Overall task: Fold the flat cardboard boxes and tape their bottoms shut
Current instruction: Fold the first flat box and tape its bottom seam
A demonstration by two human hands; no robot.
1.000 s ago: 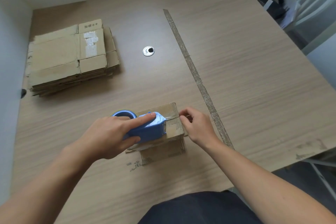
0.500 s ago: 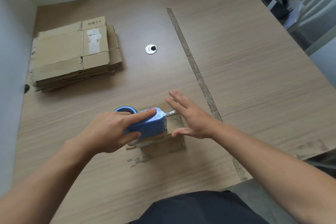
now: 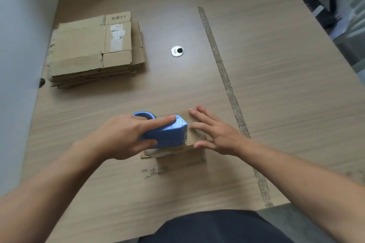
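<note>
A small folded cardboard box (image 3: 183, 161) stands near the table's front edge, its closed flaps facing up. My left hand (image 3: 126, 136) grips a blue tape dispenser (image 3: 167, 134) that rests on top of the box, index finger laid along it. My right hand (image 3: 215, 132) lies flat with straight, spread fingers on the right part of the box top, just right of the dispenser's blade end. A stack of flat cardboard boxes (image 3: 94, 49) lies at the far left of the table.
A wooden table (image 3: 286, 85) carries everything. A long strip of worn tape (image 3: 223, 73) runs along it to the right of the box. A round metal cable hole (image 3: 177, 51) sits mid-table. A white wall borders the left side; chairs stand beyond the right edge.
My right hand let go of the pinched tape end, opened, and now presses flat on the box top. The left hand with the dispenser has barely moved.
</note>
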